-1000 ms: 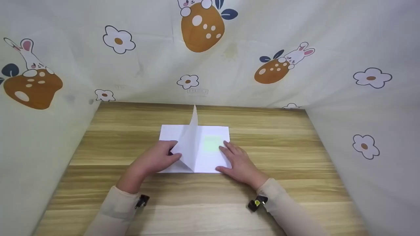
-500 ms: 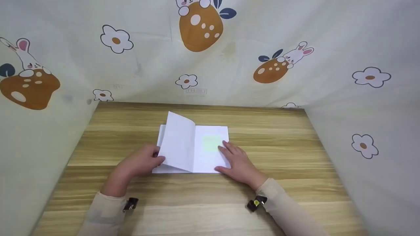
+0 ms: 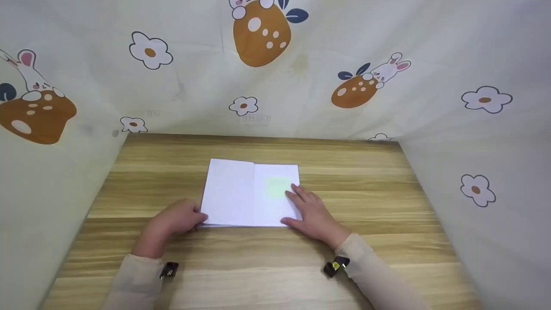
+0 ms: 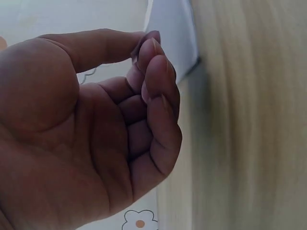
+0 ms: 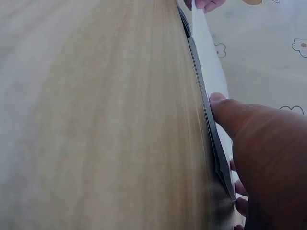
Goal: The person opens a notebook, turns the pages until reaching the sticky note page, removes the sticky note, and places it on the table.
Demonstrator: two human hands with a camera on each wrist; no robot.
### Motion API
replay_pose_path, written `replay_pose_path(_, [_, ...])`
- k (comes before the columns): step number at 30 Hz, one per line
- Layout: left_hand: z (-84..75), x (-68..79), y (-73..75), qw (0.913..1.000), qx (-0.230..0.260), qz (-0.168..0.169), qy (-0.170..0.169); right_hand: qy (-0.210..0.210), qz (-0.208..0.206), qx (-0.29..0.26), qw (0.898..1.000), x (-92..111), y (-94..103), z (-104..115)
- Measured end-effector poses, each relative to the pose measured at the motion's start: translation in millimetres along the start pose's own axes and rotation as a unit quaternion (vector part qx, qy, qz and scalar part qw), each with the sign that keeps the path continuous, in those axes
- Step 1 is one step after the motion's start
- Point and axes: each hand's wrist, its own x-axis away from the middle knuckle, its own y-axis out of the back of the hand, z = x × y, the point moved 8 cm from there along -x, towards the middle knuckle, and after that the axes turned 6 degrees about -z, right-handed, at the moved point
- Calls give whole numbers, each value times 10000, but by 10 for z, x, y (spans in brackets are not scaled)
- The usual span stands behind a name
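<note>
An open notebook (image 3: pixel 228 193) with white pages lies on the wooden table. On its right page is a pale green square (image 3: pixel 275 187), partly under the fingertips of my right hand (image 3: pixel 316 215). That hand rests with its fingers spread over the page's right edge; its thumb presses near the lower edge in the right wrist view. My left hand (image 3: pixel 183 216) is at the lower left corner, pinching the left page between thumb and curled fingers. The thumb and index fingertip meet at the paper in the left wrist view. This page sits slightly raised over the pages under it.
A pale curtain (image 3: pixel 189 86) printed with rabbits and flowers hangs behind the table (image 3: pixel 353 168) and along both sides. Small black devices (image 3: pixel 170 270) are strapped at both wrists over light sleeves.
My left hand has carried the page from upright over to the left and down, so it now lies nearly flat. The right hand has stayed in place.
</note>
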Motion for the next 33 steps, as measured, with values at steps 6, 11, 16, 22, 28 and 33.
replay_pose_path(6, [25,4,3,9974,-658,-283,85,-11,71,-13,10000,7,-8,8])
replay_pose_path(11, [0,29,29,9905,-1279,-501,57,-46,92,-48,9999,9,-19,7])
replay_pose_path(16, [-16,54,38,9871,-1474,-612,130,-49,133,14,9999,-1,-50,-2])
replay_pose_path(22, [-136,-32,86,9791,-1604,-1202,355,-48,164,-37,9998,-10,-49,-8])
replay_pose_path(28, [-565,-295,-132,9802,-1281,-1281,-801,-71,146,-49,9999,3,-28,-23])
replay_pose_path(33, [-877,-466,-435,9714,-1448,-793,-1707,-127,179,21,9998,12,-30,-40])
